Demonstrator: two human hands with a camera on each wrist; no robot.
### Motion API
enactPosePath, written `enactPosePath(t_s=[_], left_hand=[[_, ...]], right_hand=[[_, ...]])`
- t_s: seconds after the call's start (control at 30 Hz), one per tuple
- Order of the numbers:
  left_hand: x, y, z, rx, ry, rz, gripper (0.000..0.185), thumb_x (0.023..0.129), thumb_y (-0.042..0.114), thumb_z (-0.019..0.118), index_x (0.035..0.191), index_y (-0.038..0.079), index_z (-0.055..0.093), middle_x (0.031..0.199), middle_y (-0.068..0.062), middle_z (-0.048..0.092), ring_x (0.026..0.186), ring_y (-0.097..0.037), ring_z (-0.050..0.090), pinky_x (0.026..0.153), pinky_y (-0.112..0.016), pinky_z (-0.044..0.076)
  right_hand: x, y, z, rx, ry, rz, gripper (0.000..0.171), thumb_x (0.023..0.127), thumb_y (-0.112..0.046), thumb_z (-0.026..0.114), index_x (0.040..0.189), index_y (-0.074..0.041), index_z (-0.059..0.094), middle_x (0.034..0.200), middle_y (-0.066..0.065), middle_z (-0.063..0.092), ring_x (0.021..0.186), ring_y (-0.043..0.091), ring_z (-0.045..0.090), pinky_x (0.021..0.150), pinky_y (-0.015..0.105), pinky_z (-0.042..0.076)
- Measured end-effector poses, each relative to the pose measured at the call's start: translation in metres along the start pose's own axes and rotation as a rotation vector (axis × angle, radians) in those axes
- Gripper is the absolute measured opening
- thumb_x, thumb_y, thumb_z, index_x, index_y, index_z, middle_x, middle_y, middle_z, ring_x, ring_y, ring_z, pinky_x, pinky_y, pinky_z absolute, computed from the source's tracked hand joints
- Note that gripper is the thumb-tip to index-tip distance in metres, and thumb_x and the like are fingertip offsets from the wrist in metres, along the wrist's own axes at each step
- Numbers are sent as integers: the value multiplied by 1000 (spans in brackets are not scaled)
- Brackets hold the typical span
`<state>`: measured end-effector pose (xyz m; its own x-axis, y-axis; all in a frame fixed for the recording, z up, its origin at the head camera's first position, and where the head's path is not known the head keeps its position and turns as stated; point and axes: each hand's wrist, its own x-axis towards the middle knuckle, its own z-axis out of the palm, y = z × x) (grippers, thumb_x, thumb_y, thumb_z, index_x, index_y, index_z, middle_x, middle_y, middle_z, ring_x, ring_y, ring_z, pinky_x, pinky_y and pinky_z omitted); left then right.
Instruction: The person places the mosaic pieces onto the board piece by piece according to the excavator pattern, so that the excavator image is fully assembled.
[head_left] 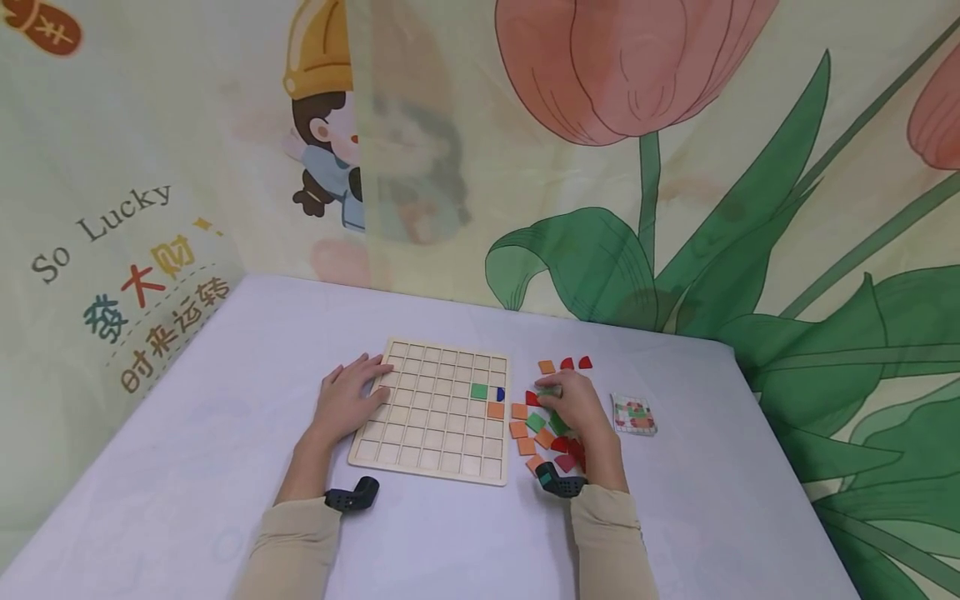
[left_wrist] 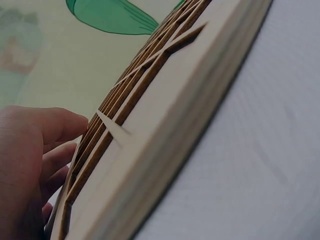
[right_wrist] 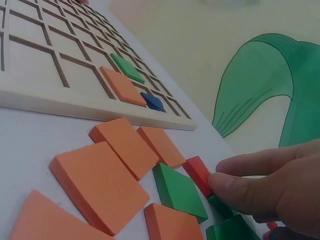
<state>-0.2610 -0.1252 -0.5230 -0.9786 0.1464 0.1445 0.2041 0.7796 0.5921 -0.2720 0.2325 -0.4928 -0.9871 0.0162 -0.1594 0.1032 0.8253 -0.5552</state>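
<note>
A light wooden grid board [head_left: 431,446] lies on the table. A green square tile [head_left: 479,391], an orange square tile [head_left: 496,410] and a blue piece with a curved edge [head_left: 500,394] sit in its right-hand cells. My left hand [head_left: 347,404] rests on the board's left edge, fingers extended over the rim. Right of the board, my right hand [head_left: 576,406] pinches a green tile [right_wrist: 219,204] between thumb and fingers, partly hidden by them. A red piece [right_wrist: 198,175] lies against the thumb tip. Another green tile [right_wrist: 180,192] lies nearby.
Loose orange tiles [head_left: 519,430] and red quarter-round pieces [head_left: 586,362] spread between the board and my right forearm. A small card with a coloured pattern [head_left: 634,415] lies farther right. A printed curtain [head_left: 427,267] hangs behind the white table [head_left: 450,542].
</note>
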Motion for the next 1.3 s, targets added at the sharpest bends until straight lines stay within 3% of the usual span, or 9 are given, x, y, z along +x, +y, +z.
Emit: enactPosePath(t_s=[0.67, 0.83, 1.17, 1.3], left_hand=[[1, 1, 0, 1, -20, -9, 44, 91, 26, 56, 132, 11, 55, 148, -14, 42, 142, -34, 29, 114, -57, 12], [2, 1, 0, 0, -29, -20, 44, 91, 27, 55, 132, 10, 55, 148, -14, 41, 142, -34, 28, 114, -58, 11], [1, 1, -2, 0, -33, -20, 44, 91, 28, 55, 132, 11, 55, 149, -14, 41, 142, -34, 27, 114, -57, 11], [1, 1, -2, 1, -29, -19, 44, 91, 28, 55, 132, 11, 55, 148, -14, 42, 142, -34, 28, 114, -57, 12]], right_hand=[[-2, 7, -4, 16, -7, 49, 30, 83, -11, 72, 113, -14, 70, 119, 9, 62, 111, 24, 52, 86, 36, 56], [-1, 8, -2, 31, 14, 56, 28, 82, -11, 73, 110, -15, 70, 112, 7, 63, 102, 22, 54, 79, 31, 57], [-4, 2, -7, 43, 95, -6, 19, 85, -14, 70, 104, -16, 69, 102, 4, 67, 94, 20, 57, 80, 29, 56], [-8, -11, -10, 54, 128, -78, 19, 86, -14, 68, 105, -15, 70, 102, 4, 69, 93, 20, 61, 83, 32, 56]])
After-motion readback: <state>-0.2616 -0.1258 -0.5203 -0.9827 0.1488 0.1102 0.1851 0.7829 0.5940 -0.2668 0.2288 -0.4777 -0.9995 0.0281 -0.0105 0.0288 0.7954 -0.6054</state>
